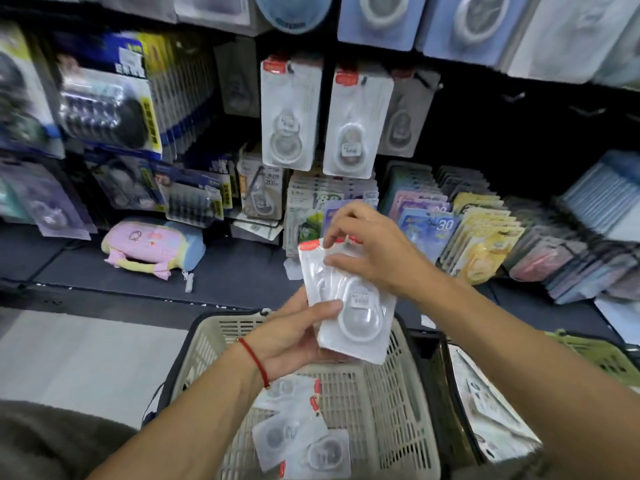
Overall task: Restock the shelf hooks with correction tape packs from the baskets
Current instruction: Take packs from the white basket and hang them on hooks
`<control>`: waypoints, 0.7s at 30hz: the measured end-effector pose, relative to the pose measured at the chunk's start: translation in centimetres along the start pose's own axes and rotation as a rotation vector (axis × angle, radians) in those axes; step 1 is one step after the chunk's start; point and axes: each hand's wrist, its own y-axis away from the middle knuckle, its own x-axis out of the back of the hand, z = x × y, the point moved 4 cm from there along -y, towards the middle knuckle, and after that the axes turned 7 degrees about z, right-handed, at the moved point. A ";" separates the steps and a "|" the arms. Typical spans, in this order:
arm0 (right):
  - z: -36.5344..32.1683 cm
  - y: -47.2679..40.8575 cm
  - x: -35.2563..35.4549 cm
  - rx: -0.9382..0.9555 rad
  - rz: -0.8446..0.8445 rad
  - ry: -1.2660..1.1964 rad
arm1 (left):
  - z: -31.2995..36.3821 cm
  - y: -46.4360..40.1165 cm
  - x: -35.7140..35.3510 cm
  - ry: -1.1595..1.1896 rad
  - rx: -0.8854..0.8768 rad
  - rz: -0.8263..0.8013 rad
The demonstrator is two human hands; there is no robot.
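Observation:
My left hand [294,337] grips a small stack of white correction tape packs [356,306] from below, above the beige basket [398,393]. My right hand [370,247] pinches the red-topped upper edge of the front pack. More packs of the same kind [298,441] lie loose on the basket's bottom. On the shelf hooks above hang matching white packs: one [289,112] at centre left, another [356,123] beside it, and a shadowed one [405,116] behind to the right.
A second basket [485,403] with packaged goods stands to the right, a green one [595,355] beyond it. Bare black hooks [512,97] stick out at the upper right. A pastel pouch [152,247] lies on the dark shelf ledge. Other stationery packs crowd the shelf.

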 end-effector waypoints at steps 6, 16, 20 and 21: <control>1.0 0.6 5.2 -0.185 0.573 0.101 | 2.3 -2.4 -4.7 0.038 -0.026 0.005; 2.0 2.0 6.1 -0.528 0.458 -0.352 | 11.4 -5.5 -8.5 -0.088 -0.174 -0.016; 2.7 1.6 6.1 -0.557 0.511 -0.581 | 14.2 -5.7 -8.6 -0.212 -0.206 -0.064; 2.9 1.4 6.0 -0.554 0.515 -0.599 | 14.8 -5.6 -8.2 -0.246 -0.222 -0.038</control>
